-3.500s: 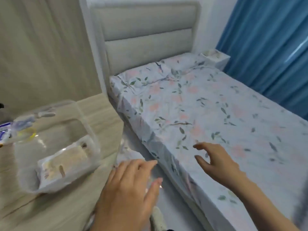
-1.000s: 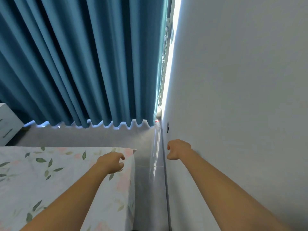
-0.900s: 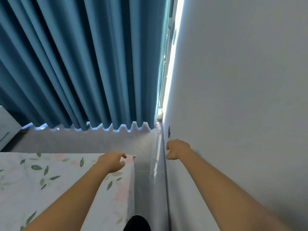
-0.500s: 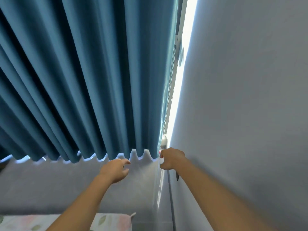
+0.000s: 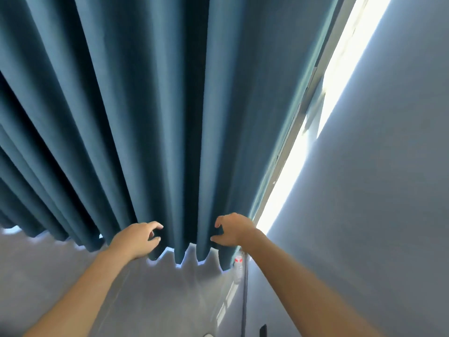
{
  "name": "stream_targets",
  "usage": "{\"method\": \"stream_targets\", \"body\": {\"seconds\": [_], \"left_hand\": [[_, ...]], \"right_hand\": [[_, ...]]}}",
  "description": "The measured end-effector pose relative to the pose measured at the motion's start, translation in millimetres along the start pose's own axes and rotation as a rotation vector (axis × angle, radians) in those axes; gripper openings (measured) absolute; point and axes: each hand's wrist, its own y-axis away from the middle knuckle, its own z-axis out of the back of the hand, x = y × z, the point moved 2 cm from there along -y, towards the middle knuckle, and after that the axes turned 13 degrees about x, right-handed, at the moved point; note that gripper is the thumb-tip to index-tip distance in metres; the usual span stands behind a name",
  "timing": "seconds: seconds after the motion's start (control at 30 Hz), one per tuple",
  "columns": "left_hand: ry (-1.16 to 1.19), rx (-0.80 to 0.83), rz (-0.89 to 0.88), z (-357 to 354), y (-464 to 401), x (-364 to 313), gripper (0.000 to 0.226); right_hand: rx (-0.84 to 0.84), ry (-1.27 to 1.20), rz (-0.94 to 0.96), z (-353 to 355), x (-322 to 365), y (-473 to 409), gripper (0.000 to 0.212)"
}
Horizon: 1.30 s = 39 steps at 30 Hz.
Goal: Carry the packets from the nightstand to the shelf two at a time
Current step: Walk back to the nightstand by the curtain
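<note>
Packets are lying somewhere out of view, while the left hand [image 5: 136, 239] and right hand [image 5: 233, 231] are hanging loosely curled, holding nothing, before the blue curtain's [image 5: 150, 113] hem.

We see a blue curtain [image 5: 150, 113] hanging in deep folds above and between our hands, its wavy hem just past them. Right of the right hand a bright window strip [image 5: 323, 98] runs up along a pale grey wall [image 5: 379, 190]. Below the hands lies a grey floor [image 5: 170, 300], with a small red-marked object [image 5: 238, 260], too blurred to identify, just below the right wrist.
</note>
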Motion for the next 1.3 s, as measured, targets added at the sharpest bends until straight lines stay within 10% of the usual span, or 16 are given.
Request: {"method": "stream_targets", "body": {"seconds": [0.4, 1.3], "left_hand": [[0.185, -0.131, 0.27, 86.8, -76.8, 102.6, 0.041], [0.416, -0.247, 0.994, 271.7, -27.4, 667.7, 0.042]], "right_hand": [[0.056, 0.214, 0.36, 123.7, 115.6, -193.0, 0.043], [0.202, 0.58, 0.921, 208.9, 760.0, -526.2, 0.04]]}}
